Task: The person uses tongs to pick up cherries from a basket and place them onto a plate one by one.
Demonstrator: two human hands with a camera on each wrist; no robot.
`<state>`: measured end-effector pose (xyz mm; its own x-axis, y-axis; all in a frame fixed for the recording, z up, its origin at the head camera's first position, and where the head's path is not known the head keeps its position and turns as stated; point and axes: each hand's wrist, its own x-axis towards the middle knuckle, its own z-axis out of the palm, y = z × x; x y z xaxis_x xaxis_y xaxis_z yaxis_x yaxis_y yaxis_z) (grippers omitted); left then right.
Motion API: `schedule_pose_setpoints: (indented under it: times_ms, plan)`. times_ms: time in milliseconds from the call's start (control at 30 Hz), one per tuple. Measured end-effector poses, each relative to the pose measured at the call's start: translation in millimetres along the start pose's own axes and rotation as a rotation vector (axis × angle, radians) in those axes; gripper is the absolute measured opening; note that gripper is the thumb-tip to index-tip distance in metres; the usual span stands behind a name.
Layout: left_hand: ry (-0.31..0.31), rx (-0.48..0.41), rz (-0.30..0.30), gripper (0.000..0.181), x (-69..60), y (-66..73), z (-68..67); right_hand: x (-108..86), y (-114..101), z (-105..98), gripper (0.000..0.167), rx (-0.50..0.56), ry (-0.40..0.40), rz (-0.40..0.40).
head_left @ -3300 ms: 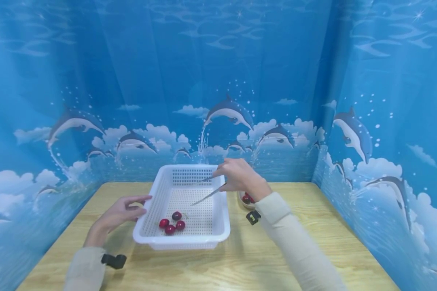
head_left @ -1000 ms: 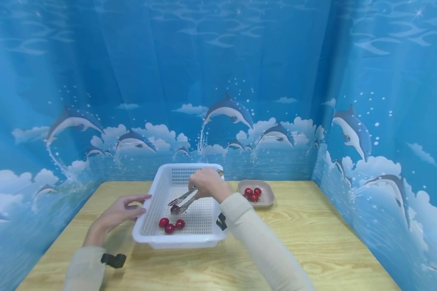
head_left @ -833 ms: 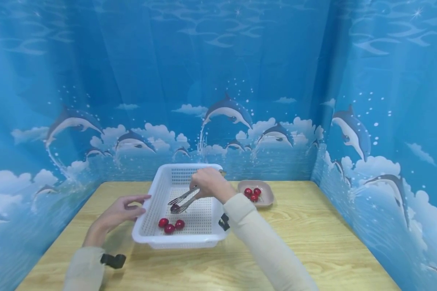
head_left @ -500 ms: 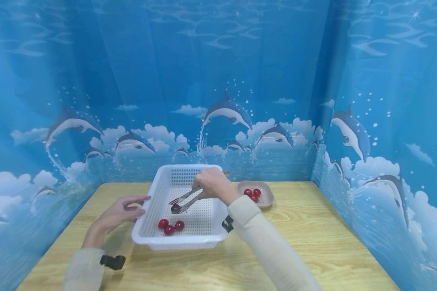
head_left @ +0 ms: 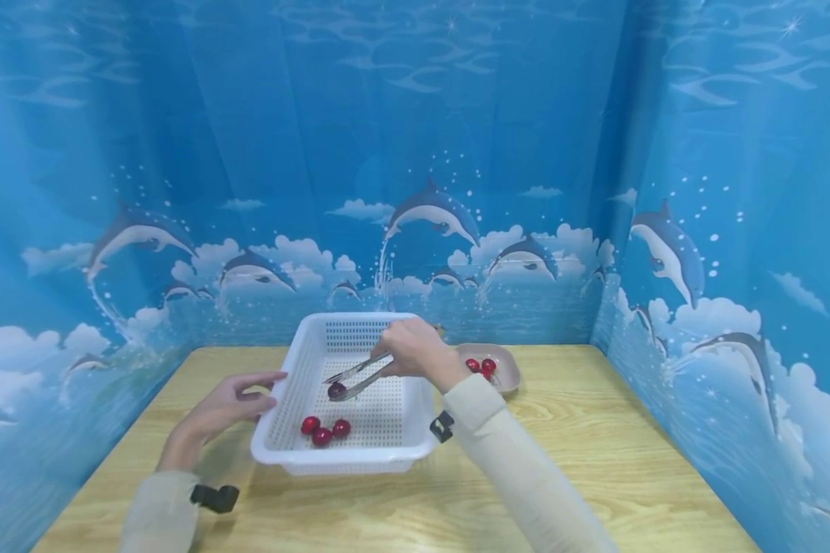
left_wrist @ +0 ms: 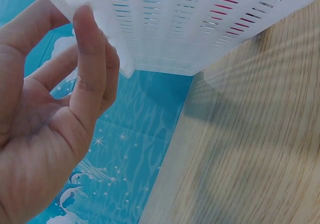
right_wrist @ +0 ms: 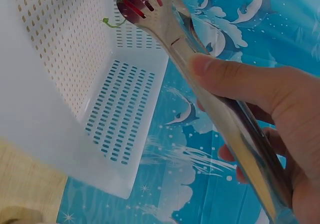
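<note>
Metal tongs [right_wrist: 225,119] are gripped in my right hand [head_left: 418,352], thumb along one arm in the right wrist view [right_wrist: 270,99]. Between the tong tips sits a dark cherry [head_left: 336,391] with a green stem, over the white perforated basket [head_left: 346,455]. Three red cherries lie together near the basket's front left, one of them a cherry [head_left: 321,437] at the front. At the basket's left rim, my left hand [head_left: 224,407] holds the edge between thumb and fingers; the left wrist view shows the hand [left_wrist: 55,99] at the rim from below.
A small beige dish [head_left: 507,369] with several red cherries stands right of the basket, partly behind the right hand. The wooden table [head_left: 574,445] meets a blue dolphin-print curtain [head_left: 304,153] at the back and sides.
My right hand has moved from the basket's right edge over its middle, and the tongs have closed on the dark cherry. Lately hand, tongs and cherry have shifted slightly right. The left hand stays put.
</note>
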<state>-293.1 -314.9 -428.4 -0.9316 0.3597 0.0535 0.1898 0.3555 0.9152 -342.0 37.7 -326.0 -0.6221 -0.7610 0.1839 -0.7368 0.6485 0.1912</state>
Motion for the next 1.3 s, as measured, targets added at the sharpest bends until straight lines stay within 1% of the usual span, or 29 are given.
schedule_pose_setpoints:
  times_ms: [100,167,267,500,567,633,800,1033,1300]
  plan:
    - [0.0,0.001,0.002,0.062,-0.8,1.9,0.9,-3.6,2,-1,0.032,0.003,0.014,-0.001]
    - [-0.001,-0.007,0.006,0.062,-1.1,3.0,1.0,-6.4,4,-2,0.032,0.002,0.04,-0.012]
    - [-0.007,-0.007,0.012,0.062,-1.2,3.1,0.8,-10.9,7,-2,0.031,-0.006,0.092,-0.039]
    - [0.005,-0.001,-0.014,0.062,-0.3,0.0,1.0,-22.5,13,-2,0.032,-0.031,0.225,-0.095]
    - [-0.003,0.007,-0.002,0.062,-0.3,-0.9,0.7,-26.2,15,-1,0.033,-0.034,0.251,-0.103]
    - [-0.001,-0.007,-0.005,0.062,-0.5,-1.1,0.4,-29.9,17,-1,0.033,-0.038,0.277,-0.115]
    - [-0.002,-0.035,-0.014,0.063,-0.9,-1.6,0.0,-39.5,23,0,0.035,-0.05,0.318,-0.124]
    - [0.005,-0.02,-0.015,0.062,-0.2,-1.8,-0.4,-49.8,33,4,0.033,-0.044,0.381,-0.136]
    - [-0.005,-0.02,-0.006,0.062,0.5,-3.1,-0.4,-62.5,43,9,0.029,-0.044,0.44,-0.132]
